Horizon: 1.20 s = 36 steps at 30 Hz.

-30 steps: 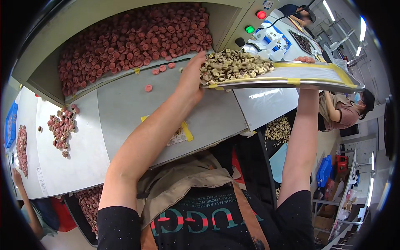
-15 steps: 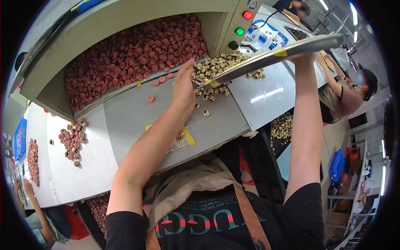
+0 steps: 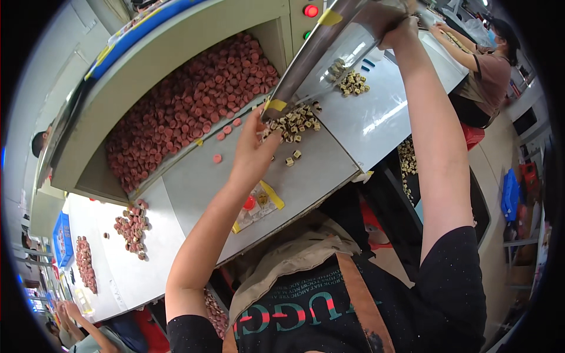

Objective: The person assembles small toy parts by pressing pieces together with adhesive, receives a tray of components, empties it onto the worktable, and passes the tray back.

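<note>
A shiny metal tray (image 3: 321, 50) with yellow tape patches stands steeply tilted over the worktop. My right hand (image 3: 401, 34) grips its upper far end, the fingertips partly hidden and blurred. My left hand (image 3: 252, 147) is at the tray's lower corner, thumb spread from the fingers, which seem to touch the corner. Beside its thumb, small cream and dark brown blocks (image 3: 297, 122) lie heaped below the tray. Two loose blocks (image 3: 292, 157) rest nearer me. Farther right, another small heap of blocks (image 3: 353, 84) lies on the white table.
A beige machine (image 3: 176, 35) holds a large pile of reddish round pieces (image 3: 194, 103) in its opening. A clear bag (image 3: 259, 206) with yellow tape lies near the table edge. Mixed red pieces (image 3: 130, 228) sit at left by a blue crate (image 3: 62, 240). A co-worker (image 3: 485, 76) works at right.
The tray has gone from nearly level to steeply tilted, its right end raised farther away with my right hand. My left hand has changed from flat to slightly curled at the tray's lower corner.
</note>
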Available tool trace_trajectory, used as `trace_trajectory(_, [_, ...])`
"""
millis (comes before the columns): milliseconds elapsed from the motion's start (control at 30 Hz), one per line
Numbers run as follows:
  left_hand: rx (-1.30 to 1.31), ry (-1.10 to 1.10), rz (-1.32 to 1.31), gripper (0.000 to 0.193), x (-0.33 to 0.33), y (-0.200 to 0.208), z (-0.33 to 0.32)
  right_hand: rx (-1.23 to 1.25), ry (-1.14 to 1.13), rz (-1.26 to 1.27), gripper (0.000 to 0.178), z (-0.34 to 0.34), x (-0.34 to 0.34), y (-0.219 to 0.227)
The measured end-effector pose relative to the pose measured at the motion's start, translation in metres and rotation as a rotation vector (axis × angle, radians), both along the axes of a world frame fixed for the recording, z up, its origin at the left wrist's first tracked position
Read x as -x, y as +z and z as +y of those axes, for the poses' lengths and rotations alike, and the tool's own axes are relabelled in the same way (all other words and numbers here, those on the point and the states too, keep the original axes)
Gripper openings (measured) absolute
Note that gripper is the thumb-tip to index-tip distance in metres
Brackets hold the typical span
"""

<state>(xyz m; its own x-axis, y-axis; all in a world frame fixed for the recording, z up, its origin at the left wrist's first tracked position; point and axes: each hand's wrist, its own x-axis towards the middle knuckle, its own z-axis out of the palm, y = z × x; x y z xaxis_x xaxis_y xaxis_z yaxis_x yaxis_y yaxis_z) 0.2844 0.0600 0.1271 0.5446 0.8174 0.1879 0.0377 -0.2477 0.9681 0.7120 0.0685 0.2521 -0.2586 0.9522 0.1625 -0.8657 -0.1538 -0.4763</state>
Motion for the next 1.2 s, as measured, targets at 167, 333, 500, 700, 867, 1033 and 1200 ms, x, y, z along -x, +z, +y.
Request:
trace_trajectory(167, [0.057,0.032,-0.102,0.042,-0.008,0.017,0.002,0.142,-0.894,-0.204,0.087,0.011,0.083,0.024])
trace_trajectory(333, [0.029,0.039,-0.142,0.035,-0.012,0.027,0.013,-0.043,-0.017,-0.030,0.076,0.022,-0.010,0.003])
trace_trajectory(500, [-0.009,0.011,-0.157,0.031,-0.007,0.031,0.017,-1.719,-1.482,-2.176,0.053,0.025,-0.009,-0.009])
trace_trajectory(700, [-0.023,-0.022,-0.114,0.021,-0.031,0.046,0.013,-0.526,0.098,-0.154,0.038,0.044,-0.064,-0.034])
trace_trajectory(867, [-0.141,-0.015,-0.086,0.021,-0.023,0.070,0.017,0.201,-0.809,-0.326,0.049,-0.013,0.020,0.023])
trace_trajectory(1033, [-0.054,0.088,-0.051,0.016,-0.051,0.120,-0.010,0.458,-0.895,-0.272,0.081,-0.038,0.025,0.066])
trace_trajectory(1200, [-0.079,0.093,-0.048,0.012,-0.051,0.128,-0.017,0.474,-0.817,-0.279,0.078,-0.069,0.034,0.091])
